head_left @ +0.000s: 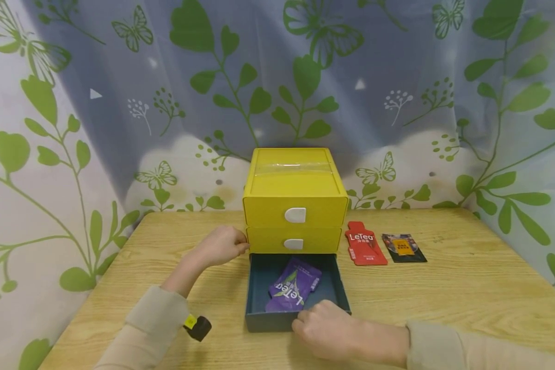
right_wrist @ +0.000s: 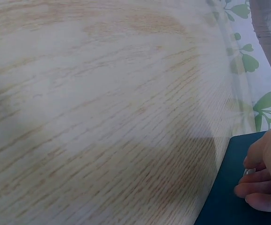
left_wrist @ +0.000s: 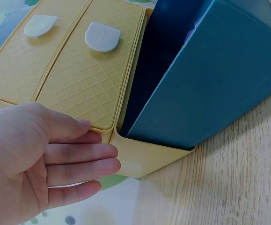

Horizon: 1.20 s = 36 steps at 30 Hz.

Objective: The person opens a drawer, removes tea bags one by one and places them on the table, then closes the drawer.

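Observation:
A yellow drawer box [head_left: 296,180] stands on the table, its dark teal bottom drawer [head_left: 277,321] pulled out. Inside that drawer lie purple LeTea packets [head_left: 296,282], overlapping so that their count is unclear. My left hand [left_wrist: 37,159] rests against the box's left front edge; its thumb touches the front, and the other fingers extend along the side. At the drawer's front, my right hand [head_left: 326,329] pinches a pale handle [right_wrist: 250,171], mostly covered by the fingers. The upper two drawers are closed and carry white handles [head_left: 295,215].
Right of the box, a red LeTea packet [head_left: 367,246] and a black packet with an orange label [head_left: 404,247] lie flat on the wooden table [head_left: 444,293]. A patterned curtain [head_left: 370,92] hangs behind. A black and yellow device [head_left: 199,327] sits at the left wrist.

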Each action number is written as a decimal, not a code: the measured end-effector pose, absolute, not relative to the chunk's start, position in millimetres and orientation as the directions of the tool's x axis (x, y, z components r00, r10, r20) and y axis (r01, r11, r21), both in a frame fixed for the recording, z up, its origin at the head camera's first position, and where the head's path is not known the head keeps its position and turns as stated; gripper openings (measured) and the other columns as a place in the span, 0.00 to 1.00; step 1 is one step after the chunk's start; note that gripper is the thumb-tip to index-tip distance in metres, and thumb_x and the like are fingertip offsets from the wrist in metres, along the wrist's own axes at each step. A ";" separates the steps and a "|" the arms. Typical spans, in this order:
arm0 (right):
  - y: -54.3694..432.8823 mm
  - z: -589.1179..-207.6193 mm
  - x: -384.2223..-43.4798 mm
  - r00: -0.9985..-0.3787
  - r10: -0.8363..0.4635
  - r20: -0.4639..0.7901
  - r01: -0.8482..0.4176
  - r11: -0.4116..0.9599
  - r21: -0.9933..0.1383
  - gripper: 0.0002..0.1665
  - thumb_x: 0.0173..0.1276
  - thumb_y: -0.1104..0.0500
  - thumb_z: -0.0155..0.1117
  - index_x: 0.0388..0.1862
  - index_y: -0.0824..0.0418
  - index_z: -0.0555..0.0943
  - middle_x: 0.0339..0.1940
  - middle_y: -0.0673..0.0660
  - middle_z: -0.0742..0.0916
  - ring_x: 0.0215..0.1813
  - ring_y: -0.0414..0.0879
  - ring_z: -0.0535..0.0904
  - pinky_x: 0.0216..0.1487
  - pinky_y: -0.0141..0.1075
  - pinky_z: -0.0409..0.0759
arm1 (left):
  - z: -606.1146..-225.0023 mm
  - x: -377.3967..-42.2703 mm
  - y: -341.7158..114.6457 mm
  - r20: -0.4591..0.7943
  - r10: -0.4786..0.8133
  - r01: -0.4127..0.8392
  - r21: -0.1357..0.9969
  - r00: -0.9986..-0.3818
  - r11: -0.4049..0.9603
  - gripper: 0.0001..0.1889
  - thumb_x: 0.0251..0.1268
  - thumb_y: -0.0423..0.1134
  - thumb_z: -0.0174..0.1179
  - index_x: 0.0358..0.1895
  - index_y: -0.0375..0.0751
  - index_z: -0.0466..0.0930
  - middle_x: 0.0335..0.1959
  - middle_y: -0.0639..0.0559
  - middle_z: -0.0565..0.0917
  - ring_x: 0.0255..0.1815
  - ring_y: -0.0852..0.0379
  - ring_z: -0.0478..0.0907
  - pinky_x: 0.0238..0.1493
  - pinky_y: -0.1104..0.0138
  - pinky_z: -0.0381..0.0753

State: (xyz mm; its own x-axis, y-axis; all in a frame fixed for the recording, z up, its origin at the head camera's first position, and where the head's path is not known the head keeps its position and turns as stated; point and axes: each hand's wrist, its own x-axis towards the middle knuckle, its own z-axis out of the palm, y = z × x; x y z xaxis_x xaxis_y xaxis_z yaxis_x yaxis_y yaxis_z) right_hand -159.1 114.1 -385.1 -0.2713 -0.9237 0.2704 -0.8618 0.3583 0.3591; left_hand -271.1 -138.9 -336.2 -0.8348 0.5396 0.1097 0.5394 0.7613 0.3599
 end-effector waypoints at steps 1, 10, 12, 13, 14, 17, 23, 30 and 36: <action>114.1 -385.2 -158.9 -0.272 -0.925 0.266 -0.861 0.357 0.361 0.13 0.50 0.58 0.67 0.15 0.52 0.72 0.13 0.44 0.73 0.14 0.34 0.66 0.12 0.27 0.58 | -336.1 -270.9 -139.0 0.109 0.539 0.538 0.362 -0.835 0.761 0.13 0.64 0.35 0.55 0.20 0.42 0.78 0.14 0.58 0.72 0.14 0.63 0.62 0.22 0.69 0.65; 114.5 -382.9 -154.4 -0.278 -0.934 0.225 -0.876 0.343 0.338 0.08 0.47 0.61 0.66 0.18 0.53 0.74 0.15 0.44 0.76 0.16 0.33 0.68 0.14 0.26 0.60 | -335.5 -269.9 -138.7 0.114 0.537 0.537 0.369 -0.836 0.759 0.12 0.64 0.36 0.55 0.21 0.41 0.80 0.15 0.57 0.74 0.15 0.63 0.63 0.22 0.69 0.66; 114.5 -383.1 -153.4 -0.277 -0.934 0.224 -0.877 0.341 0.338 0.08 0.48 0.61 0.65 0.18 0.53 0.74 0.15 0.45 0.76 0.15 0.33 0.67 0.14 0.26 0.59 | -335.5 -270.0 -138.9 0.115 0.539 0.540 0.367 -0.835 0.758 0.12 0.64 0.36 0.55 0.21 0.41 0.80 0.15 0.58 0.73 0.15 0.63 0.63 0.21 0.69 0.66; 114.5 -383.2 -153.1 -0.274 -0.935 0.225 -0.878 0.339 0.337 0.08 0.48 0.61 0.65 0.18 0.53 0.74 0.15 0.45 0.76 0.15 0.33 0.66 0.14 0.26 0.58 | -335.5 -269.9 -138.9 0.115 0.540 0.540 0.368 -0.834 0.757 0.12 0.64 0.36 0.55 0.21 0.41 0.80 0.15 0.58 0.73 0.15 0.63 0.63 0.21 0.69 0.66; 114.6 -383.4 -152.6 -0.273 -0.936 0.223 -0.879 0.337 0.337 0.08 0.49 0.61 0.65 0.18 0.54 0.75 0.15 0.45 0.75 0.15 0.33 0.66 0.14 0.26 0.59 | -335.5 -269.8 -139.0 0.115 0.541 0.542 0.368 -0.833 0.756 0.12 0.64 0.36 0.55 0.21 0.41 0.80 0.15 0.58 0.73 0.15 0.63 0.63 0.21 0.69 0.66; 114.5 -383.5 -151.7 -0.276 -0.936 0.220 -0.882 0.337 0.330 0.08 0.49 0.60 0.65 0.18 0.54 0.75 0.15 0.44 0.75 0.15 0.32 0.65 0.14 0.26 0.59 | -335.6 -269.6 -139.2 0.115 0.544 0.544 0.367 -0.831 0.754 0.12 0.64 0.36 0.55 0.21 0.41 0.80 0.15 0.58 0.73 0.15 0.63 0.63 0.21 0.69 0.66; 114.0 -383.1 -150.6 -0.276 -0.938 0.212 -0.888 0.333 0.318 0.08 0.50 0.60 0.65 0.18 0.54 0.75 0.15 0.44 0.75 0.15 0.32 0.64 0.13 0.26 0.58 | -335.6 -269.9 -139.6 0.123 0.548 0.550 0.370 -0.828 0.749 0.13 0.64 0.35 0.55 0.20 0.41 0.79 0.14 0.58 0.72 0.14 0.63 0.62 0.21 0.69 0.65; 113.1 -378.5 -149.5 -0.290 -0.947 0.142 -0.911 0.318 0.262 0.07 0.56 0.57 0.64 0.21 0.54 0.76 0.15 0.44 0.76 0.16 0.30 0.59 0.14 0.23 0.55 | -336.9 -271.8 -140.3 0.122 0.549 0.550 0.378 -0.827 0.745 0.13 0.64 0.35 0.55 0.20 0.42 0.78 0.13 0.58 0.72 0.14 0.63 0.62 0.20 0.70 0.64; 112.5 -378.0 -148.1 -0.266 -0.953 0.145 -0.911 0.298 0.284 0.09 0.57 0.54 0.64 0.21 0.53 0.76 0.15 0.44 0.75 0.16 0.30 0.60 0.13 0.24 0.55 | -336.5 -272.5 -141.0 0.116 0.550 0.548 0.382 -0.827 0.744 0.13 0.64 0.35 0.55 0.20 0.42 0.79 0.14 0.58 0.72 0.14 0.63 0.62 0.21 0.69 0.65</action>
State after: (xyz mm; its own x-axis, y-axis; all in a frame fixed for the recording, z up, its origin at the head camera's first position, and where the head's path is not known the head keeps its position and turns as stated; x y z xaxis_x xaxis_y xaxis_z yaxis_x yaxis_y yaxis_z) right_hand -148.1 112.5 -378.0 -0.2663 -0.9529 0.1450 -0.9115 0.2979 0.2837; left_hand -272.5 -141.0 -336.5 -0.8272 0.5498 0.1163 0.5482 0.7441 0.3818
